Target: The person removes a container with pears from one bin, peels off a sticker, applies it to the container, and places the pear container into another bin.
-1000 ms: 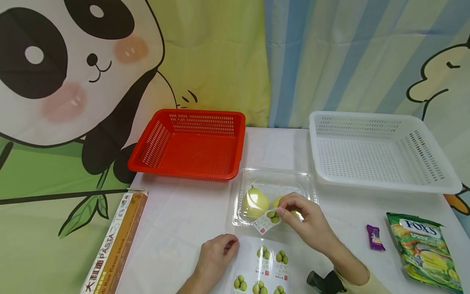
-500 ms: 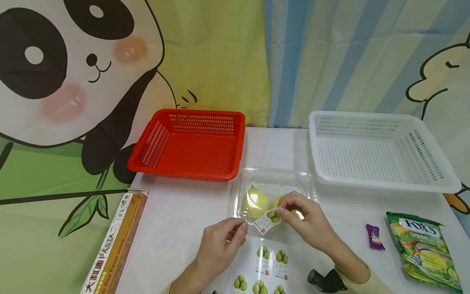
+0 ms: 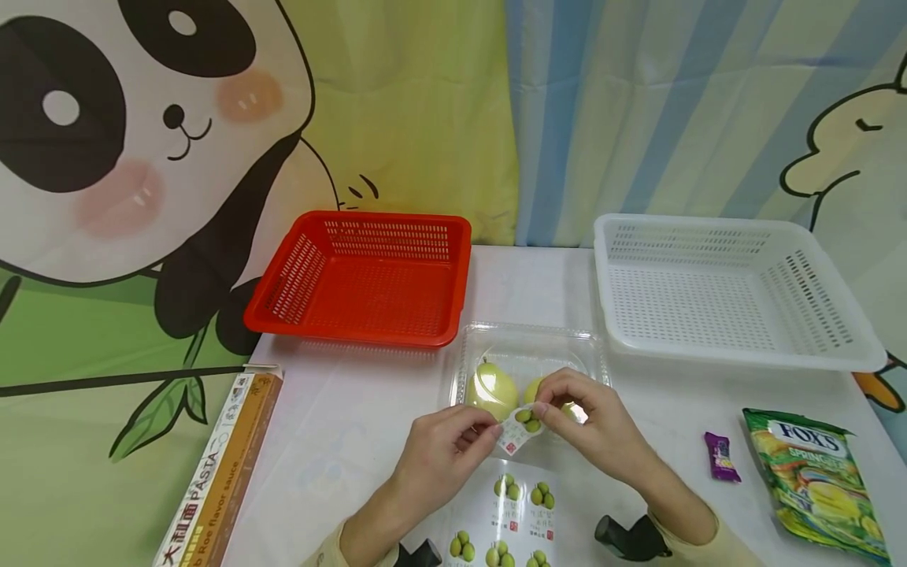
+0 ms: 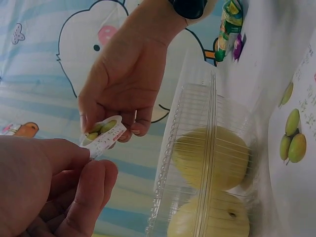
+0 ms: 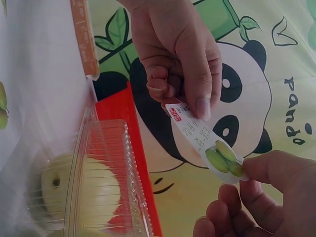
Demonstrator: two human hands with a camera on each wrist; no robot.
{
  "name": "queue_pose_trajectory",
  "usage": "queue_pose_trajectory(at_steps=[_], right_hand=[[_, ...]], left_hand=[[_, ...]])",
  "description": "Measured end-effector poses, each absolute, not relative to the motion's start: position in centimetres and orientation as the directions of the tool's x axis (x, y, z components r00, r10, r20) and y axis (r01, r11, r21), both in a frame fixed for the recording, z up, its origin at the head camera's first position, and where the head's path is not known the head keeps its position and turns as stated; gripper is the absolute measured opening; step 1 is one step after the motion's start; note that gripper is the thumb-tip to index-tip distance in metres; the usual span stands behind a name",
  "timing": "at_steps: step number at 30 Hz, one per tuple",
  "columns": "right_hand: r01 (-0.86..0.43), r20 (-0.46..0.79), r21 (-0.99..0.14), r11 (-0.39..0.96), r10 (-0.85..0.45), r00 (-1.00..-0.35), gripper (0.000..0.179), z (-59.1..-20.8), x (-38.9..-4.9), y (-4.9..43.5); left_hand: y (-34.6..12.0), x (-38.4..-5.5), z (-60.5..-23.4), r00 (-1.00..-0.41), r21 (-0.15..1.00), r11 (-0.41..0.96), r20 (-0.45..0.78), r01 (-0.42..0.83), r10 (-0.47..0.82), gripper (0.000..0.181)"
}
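A white sticker [image 3: 516, 441] with green fruit printed on it is held up between both hands. My left hand [image 3: 439, 453] pinches its lower left part between thumb and fingers, as the right wrist view shows the sticker [image 5: 192, 134] from the other side. At the opposite end, my right hand [image 3: 598, 429] grips the printed fruit corner with thumb and fingertip. Behind the hands stands a clear plastic clamshell box [image 3: 527, 335] with pale yellow pears [image 3: 492, 390] inside. Below lies a sheet of matching stickers [image 3: 520, 508], partly covered by the left arm.
A red basket [image 3: 383, 335] stands behind on the left and a white basket [image 3: 744, 358] on the right. Right of the hands lie a purple-wrapped candy [image 3: 722, 457] and a green Fox's bag [image 3: 818, 480]. A pasta box [image 3: 223, 472] lies along the left edge.
My left hand has risen from beside the sticker sheet, moved right, and now pinches the sticker's free end. The right hand has stayed nearly still, holding the sticker.
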State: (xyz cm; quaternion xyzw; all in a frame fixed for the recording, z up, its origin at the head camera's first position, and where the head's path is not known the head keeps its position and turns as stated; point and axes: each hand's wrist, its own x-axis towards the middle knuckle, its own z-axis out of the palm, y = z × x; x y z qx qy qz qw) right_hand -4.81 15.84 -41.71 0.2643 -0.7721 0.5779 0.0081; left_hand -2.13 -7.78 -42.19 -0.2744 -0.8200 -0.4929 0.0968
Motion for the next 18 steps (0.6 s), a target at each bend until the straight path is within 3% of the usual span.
queue_pose_trajectory(at_steps=[9,18], right_hand=[[-0.443,0.337,-0.863,0.242,-0.379,-0.862,0.016,-41.0,-5.3,15.9],[-0.531,0.44,-0.792,0.302,-0.321,-0.839,0.027,-40.7,-6.1,16.3]], left_hand=[[-7.3,-2.6,-42.0,-0.823,0.748,0.366,0.425,0.554,0.377,0.008],[-6.6,-3.5,-41.7,-0.826,0.789,0.288,0.439,0.543,0.355,0.004]])
